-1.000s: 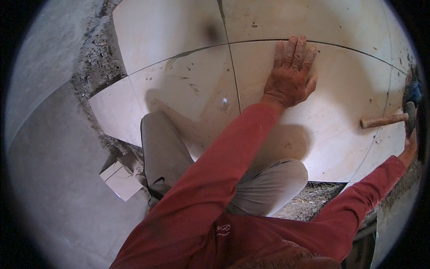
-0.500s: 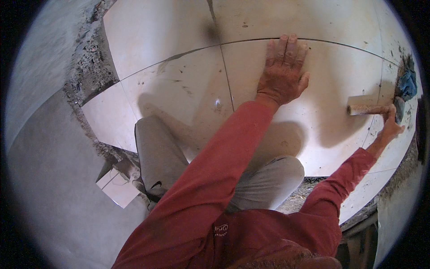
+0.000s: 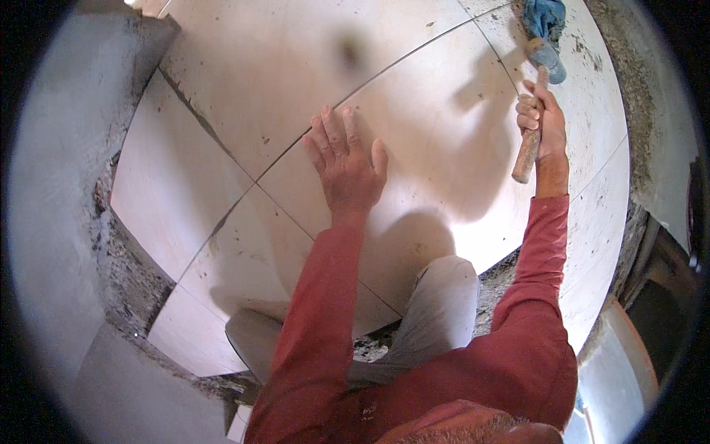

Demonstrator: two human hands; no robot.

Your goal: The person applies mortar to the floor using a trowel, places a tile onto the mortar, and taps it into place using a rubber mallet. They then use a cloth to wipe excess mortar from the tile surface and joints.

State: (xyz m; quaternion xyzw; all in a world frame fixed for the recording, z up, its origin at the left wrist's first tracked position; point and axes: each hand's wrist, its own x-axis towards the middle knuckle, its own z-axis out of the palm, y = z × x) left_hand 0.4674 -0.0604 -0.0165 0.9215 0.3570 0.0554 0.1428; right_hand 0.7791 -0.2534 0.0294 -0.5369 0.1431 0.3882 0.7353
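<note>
My left hand [image 3: 345,164] lies flat on a large cream floor tile [image 3: 429,140], fingers spread, its fingertips close to the dark joint line. It holds nothing. To the right, my right hand [image 3: 546,122] is wrapped round the wooden handle of a mallet [image 3: 526,157]. The mallet's rounded grey head points away from me, over the tiles at the far right. Just beyond that head is a crumpled blue cloth [image 3: 545,16]. Whether the head touches the tile or the cloth, I cannot tell.
Rough mortar rubble [image 3: 133,274] edges the tiles on the left, beside a smooth grey surface [image 3: 66,192]. More bare rubble [image 3: 629,96] runs along the right side. My knees [image 3: 447,296] rest at the near edge of the tiling. Dirt specks mark several tiles.
The view has turned, so the joints now run diagonally. The mallet handle has swung from lying sideways to pointing away from me, and my right hand's grip round it shows plainly.
</note>
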